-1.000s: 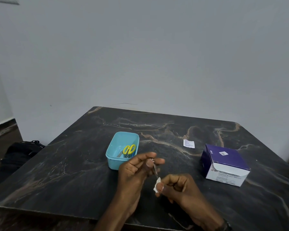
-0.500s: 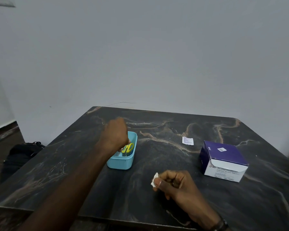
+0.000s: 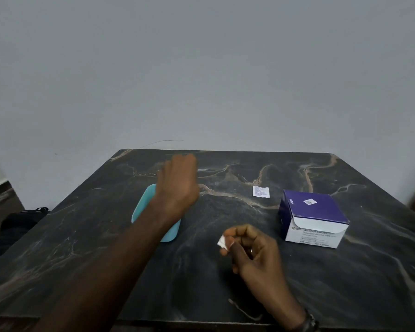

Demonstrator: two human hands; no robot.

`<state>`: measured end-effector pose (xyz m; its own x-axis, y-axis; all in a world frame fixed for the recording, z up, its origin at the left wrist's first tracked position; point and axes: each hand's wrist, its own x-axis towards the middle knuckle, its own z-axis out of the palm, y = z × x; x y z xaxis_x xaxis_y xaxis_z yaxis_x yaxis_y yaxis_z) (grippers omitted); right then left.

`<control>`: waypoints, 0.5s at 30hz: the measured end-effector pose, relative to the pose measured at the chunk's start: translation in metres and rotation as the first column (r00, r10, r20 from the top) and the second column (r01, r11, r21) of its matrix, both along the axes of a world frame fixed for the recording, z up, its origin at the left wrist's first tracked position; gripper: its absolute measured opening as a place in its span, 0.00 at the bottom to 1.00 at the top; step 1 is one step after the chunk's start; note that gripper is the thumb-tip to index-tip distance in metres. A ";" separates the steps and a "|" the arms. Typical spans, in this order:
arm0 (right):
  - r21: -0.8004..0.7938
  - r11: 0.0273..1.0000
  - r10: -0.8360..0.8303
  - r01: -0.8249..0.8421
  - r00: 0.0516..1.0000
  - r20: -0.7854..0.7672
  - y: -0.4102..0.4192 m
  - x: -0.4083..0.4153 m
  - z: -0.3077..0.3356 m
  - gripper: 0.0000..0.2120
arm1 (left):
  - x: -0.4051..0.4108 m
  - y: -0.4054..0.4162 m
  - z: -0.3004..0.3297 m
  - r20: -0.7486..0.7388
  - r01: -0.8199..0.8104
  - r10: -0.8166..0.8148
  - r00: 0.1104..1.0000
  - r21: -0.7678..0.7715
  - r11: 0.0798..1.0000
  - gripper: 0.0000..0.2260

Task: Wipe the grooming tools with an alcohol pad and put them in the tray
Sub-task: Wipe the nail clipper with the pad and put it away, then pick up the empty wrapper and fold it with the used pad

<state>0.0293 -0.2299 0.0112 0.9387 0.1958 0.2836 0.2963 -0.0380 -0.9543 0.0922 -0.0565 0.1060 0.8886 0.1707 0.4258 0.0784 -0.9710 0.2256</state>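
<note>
One left hand [image 3: 177, 185] moved past tray [image 3: 141, 207]

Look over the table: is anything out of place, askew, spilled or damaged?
Only small things: a torn white wrapper lies loose on the dark table, left of the purple swab box, whose front flap is torn open. Nothing looks spilled or damaged.

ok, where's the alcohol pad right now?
Head view: the alcohol pad is pinched in the right hand, low centre above the table, between the blue tray and the swab box.
</note>
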 end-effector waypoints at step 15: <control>0.079 0.931 -0.357 0.355 0.934 0.011 -0.006 0.008 -0.007 0.05 | 0.132 -0.103 -0.058 -0.272 0.057 -0.228 0.935 -0.518 0.853 0.13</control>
